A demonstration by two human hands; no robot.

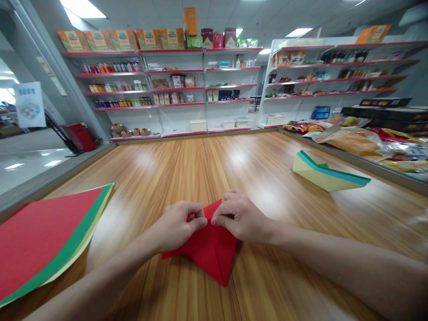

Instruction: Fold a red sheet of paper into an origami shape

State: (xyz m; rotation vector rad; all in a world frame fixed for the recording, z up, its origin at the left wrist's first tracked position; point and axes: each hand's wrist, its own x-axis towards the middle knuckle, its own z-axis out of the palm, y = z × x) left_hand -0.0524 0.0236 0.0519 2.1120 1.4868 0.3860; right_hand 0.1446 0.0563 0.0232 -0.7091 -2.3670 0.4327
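Pinching folded red paper (219, 258) between closed left fingers (199, 223) and right fingers (220, 220), on wood-grain tabletop (267, 285); keep both grips level, align edges, crease firmly without tearing; farther right, cream-blue-green folded paper boat (314, 179).

Bare left hand (182, 225) reached in from lower left, fingers curled, thumb pointing inward. Bare right hand (242, 216) mirrored it, thumb and bent index finger pinched, thumbtips close together but apart. Both bare forearms slanted inward, wrists roughly level.
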